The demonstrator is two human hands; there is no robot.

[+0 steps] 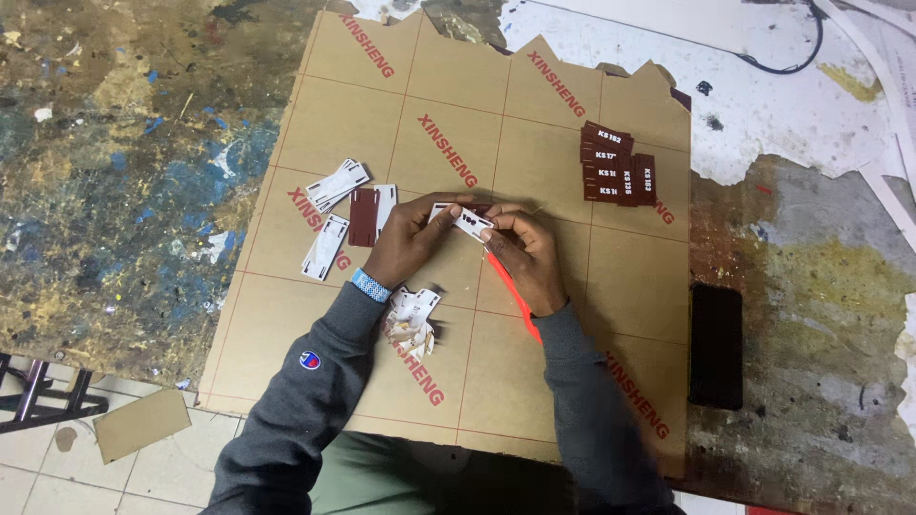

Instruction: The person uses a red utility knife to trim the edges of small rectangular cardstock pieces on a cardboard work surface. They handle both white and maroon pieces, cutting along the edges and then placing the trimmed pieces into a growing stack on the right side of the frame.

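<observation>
Both my hands meet over the middle of a tan sheet (563,286) with a red grid and red lettering. My left hand (412,238) and my right hand (525,256) together pinch a small white tag (469,221) with dark cut-outs; a dark red edge shows behind it. A red strip (515,298) lies under my right wrist. Left of my left hand lie white tags (336,183), another white tag (325,246) and a dark red tag (363,216). A heap of peeled white scraps (412,319) sits beside my left forearm.
A stack of dark red tags with white characters (617,164) rests at the sheet's upper right. A black phone (716,345) lies on the paint-stained bench to the right. A loose piece of cardboard (141,424) lies on the tiled floor at lower left. A black cable (797,62) runs across the top right.
</observation>
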